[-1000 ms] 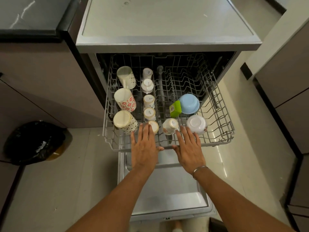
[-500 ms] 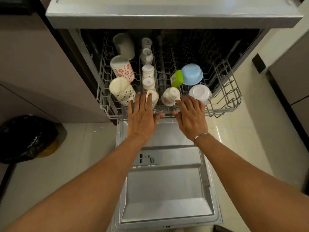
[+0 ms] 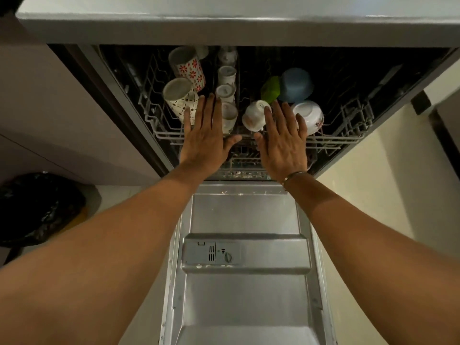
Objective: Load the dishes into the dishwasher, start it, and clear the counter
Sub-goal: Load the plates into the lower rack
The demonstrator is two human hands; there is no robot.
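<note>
Rack sits mostly inside the dishwasher, front rim just short of the opening, above the lowered door. Load:
- patterned mugs on the left
- a row of small cups down the middle
- a green cup, blue bowl, white bowl and one white cup on the right

All are mouth-down or tilted.

Left hand and right hand lie flat at the front rim. The fingers are straight and slightly spread, holding nothing. Some fingertips overlap the nearest cups; contact uncertain.

Judgement: the step in hand is seating the rack. To do it well:
- Push through the palms on the wire rim, not on the crockery.
- Use equal force on both sides so the runners do not bind.
- Go slowly, so the tilted white cup does not topple.
- Stop at the end of travel, then draw the fingers clear before lifting the door.

Detergent compartment looks closed; contents not visible. Starting the machine and clearing the tabletop are yet to do.
</note>
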